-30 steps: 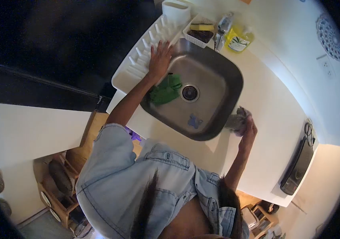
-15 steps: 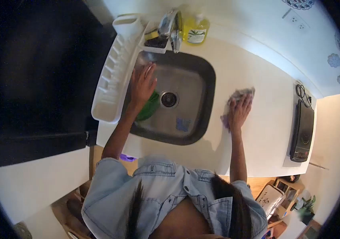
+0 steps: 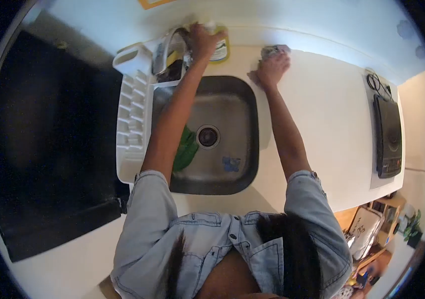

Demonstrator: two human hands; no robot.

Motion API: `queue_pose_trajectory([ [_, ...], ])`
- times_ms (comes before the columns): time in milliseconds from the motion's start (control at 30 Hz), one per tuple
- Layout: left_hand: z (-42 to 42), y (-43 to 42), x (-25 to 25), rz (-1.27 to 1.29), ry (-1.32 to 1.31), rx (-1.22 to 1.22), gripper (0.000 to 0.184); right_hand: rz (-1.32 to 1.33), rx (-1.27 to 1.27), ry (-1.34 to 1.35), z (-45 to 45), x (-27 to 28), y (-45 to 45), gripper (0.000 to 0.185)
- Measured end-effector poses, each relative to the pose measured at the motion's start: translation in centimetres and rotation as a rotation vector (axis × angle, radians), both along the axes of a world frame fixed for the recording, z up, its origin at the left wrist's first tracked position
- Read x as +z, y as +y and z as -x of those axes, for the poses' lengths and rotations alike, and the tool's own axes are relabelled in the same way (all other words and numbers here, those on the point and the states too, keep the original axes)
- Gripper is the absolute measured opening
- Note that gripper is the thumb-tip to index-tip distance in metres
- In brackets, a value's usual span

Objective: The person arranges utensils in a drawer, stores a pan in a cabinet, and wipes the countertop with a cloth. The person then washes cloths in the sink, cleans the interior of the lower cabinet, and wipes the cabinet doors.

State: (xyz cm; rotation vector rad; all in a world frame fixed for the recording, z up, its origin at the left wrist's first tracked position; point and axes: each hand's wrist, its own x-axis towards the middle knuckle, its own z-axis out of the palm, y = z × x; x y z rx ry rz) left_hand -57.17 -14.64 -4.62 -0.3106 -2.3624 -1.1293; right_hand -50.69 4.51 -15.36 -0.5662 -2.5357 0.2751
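At the back of the sink my left hand [image 3: 204,44] is closed around the upper part of a bottle of yellow dish soap [image 3: 221,51], covering its cap. My right hand [image 3: 274,69] presses a crumpled greyish cloth [image 3: 275,50] onto the white counter [image 3: 317,114], near the wall. Its fingers rest over the cloth, which sticks out beyond them and to the left. Below my left forearm, a green cloth-like item [image 3: 186,149] lies in the steel sink [image 3: 230,107], beside the drain [image 3: 208,136].
A white dish rack [image 3: 132,114] stands along the sink's left side. The faucet [image 3: 161,55] and a holder with a sponge [image 3: 174,57] are beside my left hand. A black cooktop [image 3: 388,134] with a coiled cord [image 3: 376,82] sits at the right. A blue patch [image 3: 231,163] shows on the sink floor.
My left hand has moved from over the sink up to the soap bottle. My right hand has slid the cloth away from me and left, toward the wall. The camera view has shifted.
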Motion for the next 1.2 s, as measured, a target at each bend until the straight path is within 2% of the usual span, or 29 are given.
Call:
queue_pose_trajectory([
  [100, -1.0, 0.0, 1.3, -0.358, -0.235, -0.073, 0.058, -0.061, 0.130, -0.011, 0.7, -0.7, -1.1, 0.067],
  [200, -1.6, 0.4, 0.6, -0.288, 0.008, -0.099, 0.043, -0.066, 0.202, 0.062, 1.5, -0.3, -4.8, 0.062],
  [300, -3.3, 1.3, 2.8, -0.360, 0.033, -0.236, 0.046, -0.040, 0.433, 0.032, 0.6, 1.2, -8.1, 0.058],
  [433, -2.0, 1.3, 4.9, 0.088, 0.357, -0.055, 0.051, -0.085, 0.607, 0.074, 1.1, -0.3, -12.7, 0.052],
  [467, -1.7, 1.3, 5.5, 0.041, 0.236, -0.063, 0.052, -0.114, 0.644, 0.128, 1.8, -0.8, -13.3, 0.050],
  [500, -2.4, 1.6, 7.0, -0.001, 0.118, -0.075, 0.054, 0.021, 0.615, 0.232, 1.3, -0.8, -14.3, 0.042],
  [567, -3.0, 1.6, 7.6, -0.055, -0.001, -0.095, 0.053, 0.119, 0.792, 0.230, -0.7, -0.6, -13.4, 0.035],
  [633, -2.1, 1.7, 6.1, -0.105, 0.018, -0.125, 0.049, 0.170, 0.949, 0.222, -3.1, -0.6, -13.5, 0.029],
  [700, -0.1, 1.3, 4.2, -0.043, -0.041, -0.108, 0.049, 0.153, 1.098, 0.209, -5.2, -0.7, -13.6, 0.024],
  [733, 0.0, 0.9, 3.4, -0.007, -0.079, -0.096, 0.049, 0.223, 0.977, 0.194, -6.0, 0.2, -13.5, 0.023],
  [833, 0.7, -0.1, 1.8, -0.221, -0.038, -0.182, 0.055, 0.485, 0.672, 0.212, -6.3, 3.9, -12.3, 0.020],
  [900, 2.3, -1.4, 0.5, -0.185, -0.040, -0.173, 0.061, 0.749, 0.553, 0.284, -6.0, 5.2, -9.7, 0.020],
  [933, 3.0, -2.3, 0.1, -0.170, -0.037, -0.165, 0.064, 0.753, 0.443, 0.227, -5.3, 4.6, -8.0, 0.022],
  [1000, 2.3, -1.9, 0.1, -0.077, 0.055, -0.036, 0.069, 0.982, 0.402, 0.309, -6.2, 5.1, -2.7, 0.026],
  [1067, 1.7, -1.4, 0.9, 0.016, 0.041, 0.042, 0.073, 0.982, 0.294, 0.258, -7.0, 6.8, 2.8, 0.031],
  [1133, 1.1, -1.1, 1.8, 0.116, -0.077, 0.060, 0.077, 0.444, 0.124, 0.302, -6.2, 5.4, 6.7, 0.039],
  [1167, 0.8, -0.9, 1.4, 0.079, -0.041, 0.061, 0.074, 0.386, 0.196, 0.416, -3.8, 0.9, 8.5, 0.048],
  [1200, 0.7, -0.7, 1.2, 0.044, 0.004, 0.060, 0.072, 0.071, 0.236, 0.068, -4.6, 0.6, 7.6, 0.045],
])
